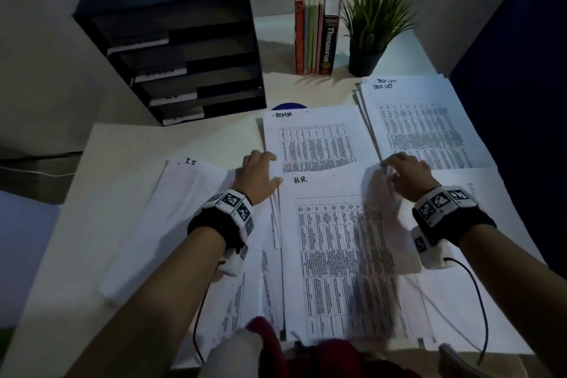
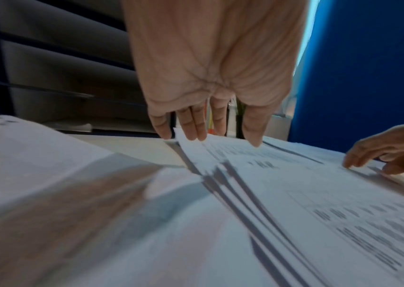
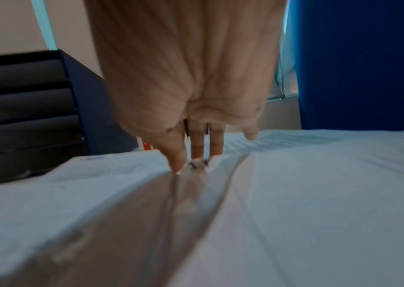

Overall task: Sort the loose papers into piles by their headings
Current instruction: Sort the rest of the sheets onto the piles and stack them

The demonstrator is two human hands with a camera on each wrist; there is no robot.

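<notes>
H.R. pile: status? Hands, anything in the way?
Left hand on H.R. pile left corner. Right hand pinching its right corner. ADMIN pile abuts the top edge.

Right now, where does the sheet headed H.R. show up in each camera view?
Head: H.R. sheet lies centre, between the left hand and right hand.
Left wrist: right of centre, heading just below the fingertips.
Right wrist: probably the pale sheet at lower left; heading unreadable.
Shared landmark: black paper tray rack.
</notes>
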